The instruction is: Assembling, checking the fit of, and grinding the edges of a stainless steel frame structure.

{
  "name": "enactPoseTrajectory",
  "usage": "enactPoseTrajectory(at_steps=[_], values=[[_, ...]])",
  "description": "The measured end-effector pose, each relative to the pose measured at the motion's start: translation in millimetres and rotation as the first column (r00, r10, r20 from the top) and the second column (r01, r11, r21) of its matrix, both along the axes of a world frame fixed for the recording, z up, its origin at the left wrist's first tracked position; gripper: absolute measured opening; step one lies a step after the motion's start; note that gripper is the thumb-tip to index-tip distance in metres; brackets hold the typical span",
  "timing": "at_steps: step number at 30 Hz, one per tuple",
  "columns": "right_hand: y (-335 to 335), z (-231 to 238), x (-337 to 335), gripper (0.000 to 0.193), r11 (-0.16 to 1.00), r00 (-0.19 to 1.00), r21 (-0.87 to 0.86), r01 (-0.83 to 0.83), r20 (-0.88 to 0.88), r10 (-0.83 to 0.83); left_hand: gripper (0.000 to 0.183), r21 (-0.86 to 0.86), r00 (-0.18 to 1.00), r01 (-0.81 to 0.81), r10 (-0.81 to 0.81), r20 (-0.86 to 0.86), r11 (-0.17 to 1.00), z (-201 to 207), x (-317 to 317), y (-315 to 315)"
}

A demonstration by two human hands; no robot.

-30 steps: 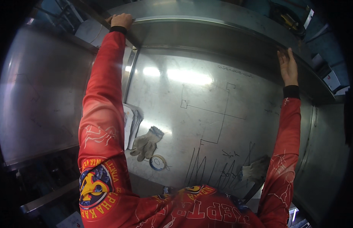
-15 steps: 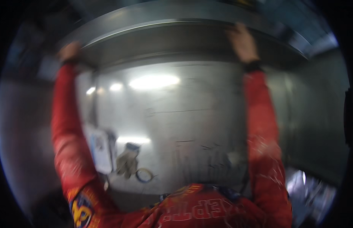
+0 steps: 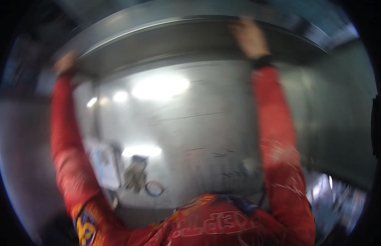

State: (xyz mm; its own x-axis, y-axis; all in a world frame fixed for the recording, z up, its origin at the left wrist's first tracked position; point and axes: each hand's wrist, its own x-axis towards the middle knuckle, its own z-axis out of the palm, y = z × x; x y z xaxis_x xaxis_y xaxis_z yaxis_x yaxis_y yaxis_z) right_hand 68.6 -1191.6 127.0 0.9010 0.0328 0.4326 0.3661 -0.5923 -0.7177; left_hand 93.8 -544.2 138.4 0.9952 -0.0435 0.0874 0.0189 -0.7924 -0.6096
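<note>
L hand (image 3: 66, 64) is at the L end of the metal ledge (image 3: 170, 36), seemingly curled, but blur means can't tell if it grips. The ledge spans the top of the view, prob. stiff, heavy & a bit slick, best held near both ends; R hand (image 3: 252, 40) looks open, fingers extended, at its R-hand stretch, contact unclear.
</note>
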Motion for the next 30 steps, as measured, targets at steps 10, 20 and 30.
enactPoseTrajectory(at_steps=[10,20,30], values=[[0,-6,30,0.015,0.346,0.923,0.926,0.147,-0.255,0.289,0.026,-0.098,0.987,-0.040,0.055,0.151,0.994,45,-22,-21],[5,-7,40,0.019,0.319,0.899,0.943,0.093,-0.217,0.380,0.021,-0.080,0.884,0.074,-0.028,0.467,0.994,20,-38,-10],[-38,-17,52,0.027,0.296,0.820,0.947,0.122,-0.264,0.507,0.045,-0.874,0.951,-0.242,0.281,-0.128,0.423,-122,-205,-189]])
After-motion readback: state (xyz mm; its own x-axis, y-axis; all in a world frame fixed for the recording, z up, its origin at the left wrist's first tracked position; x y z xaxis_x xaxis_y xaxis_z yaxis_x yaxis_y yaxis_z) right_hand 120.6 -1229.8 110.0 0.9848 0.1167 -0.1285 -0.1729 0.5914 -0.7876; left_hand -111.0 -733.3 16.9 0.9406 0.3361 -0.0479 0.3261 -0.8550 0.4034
